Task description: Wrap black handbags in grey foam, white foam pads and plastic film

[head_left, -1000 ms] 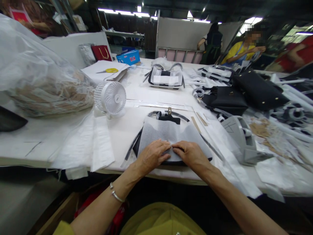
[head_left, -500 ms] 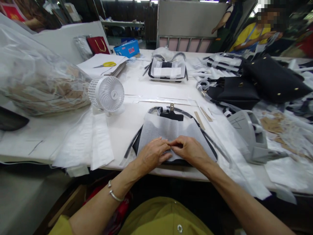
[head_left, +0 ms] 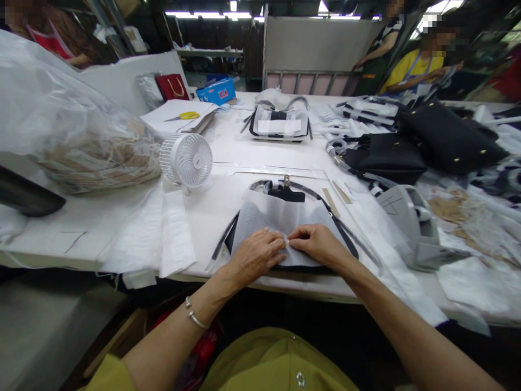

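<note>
A black handbag [head_left: 350, 245] lies flat before me at the table's front edge. Over its front is a thin white wrapping sheet [head_left: 260, 209], with a black flap and metal clasp [head_left: 286, 182] showing above it. My left hand [head_left: 260, 250] rests on the sheet, fingers extended and thumb apart. Close beside its fingertips, my right hand [head_left: 315, 243] pinches a small creased bit of the sheet near the middle. What exactly lies between those fingertips is too small to see clearly.
A white fan [head_left: 191, 160] and a clear plastic bag [head_left: 85, 136] stand left. Yellow scissors [head_left: 188, 115] lie behind. A wrapped bag [head_left: 279, 126] sits farther back. To the right are a grey tape dispenser [head_left: 411, 222] and black bags [head_left: 451, 136]. Other people stand beyond.
The view has tilted up slightly and shifted. My right fingertips have moved a little on the sheet, which now looks more creased between my hands. The left hand stays on it.
</note>
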